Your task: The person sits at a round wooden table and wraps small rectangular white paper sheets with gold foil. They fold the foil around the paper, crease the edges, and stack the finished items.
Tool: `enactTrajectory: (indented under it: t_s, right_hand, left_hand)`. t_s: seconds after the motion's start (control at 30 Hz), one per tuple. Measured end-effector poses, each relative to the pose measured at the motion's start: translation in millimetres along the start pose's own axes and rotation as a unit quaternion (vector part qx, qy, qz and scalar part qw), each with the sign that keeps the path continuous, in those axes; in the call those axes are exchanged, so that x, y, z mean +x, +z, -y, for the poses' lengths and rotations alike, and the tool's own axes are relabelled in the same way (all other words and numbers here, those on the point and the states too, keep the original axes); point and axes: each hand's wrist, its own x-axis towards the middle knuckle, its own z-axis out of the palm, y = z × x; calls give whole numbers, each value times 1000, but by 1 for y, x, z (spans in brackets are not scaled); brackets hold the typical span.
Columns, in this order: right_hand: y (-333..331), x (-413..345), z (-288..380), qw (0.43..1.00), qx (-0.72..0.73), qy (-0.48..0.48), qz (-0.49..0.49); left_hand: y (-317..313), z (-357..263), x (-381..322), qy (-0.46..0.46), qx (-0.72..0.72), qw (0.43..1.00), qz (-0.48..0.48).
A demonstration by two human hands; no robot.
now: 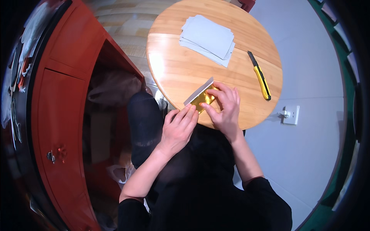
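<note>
A small sheet of shiny gold foil paper [202,101] lies near the front edge of the round wooden table [179,78]. Along its far side runs a pale grey strip with a white line, which looks like a folded edge or backing. My left hand [179,127] rests its fingertips on the sheet's near left corner. At the right end, my right hand [225,106] has thumb and fingers on the gold face, the fingertips bent toward it. Part of the sheet is hidden under both hands.
A loose stack of grey-white paper sheets [206,37] lies farther back. To the right is a yellow and black utility knife [260,76], its dark blade end pointing away. A red cabinet [62,109] stands at the left, a wall with a socket [290,115] at the right.
</note>
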Motion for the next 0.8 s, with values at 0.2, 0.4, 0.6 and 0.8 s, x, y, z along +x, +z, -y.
enactTrajectory:
  t_s: [0.2,0.4,0.6,0.8]
  right_hand:
    - [-15,18,-35,999,-23,19,-43]
    - [-24,29,-59,989,-2,73,-128]
    - [-7,29,-18,974,219,46,-35]
    - [7,22,-28,986,169,6,16]
  left_hand:
    - [-4,3,0,11,-2,1000,14]
    - [0,-3,3,-6,-3,1000,-2]
    - [18,-31,8,-66,25,997,-34]
    - [2,-16,6,-56,-52,997,-24]
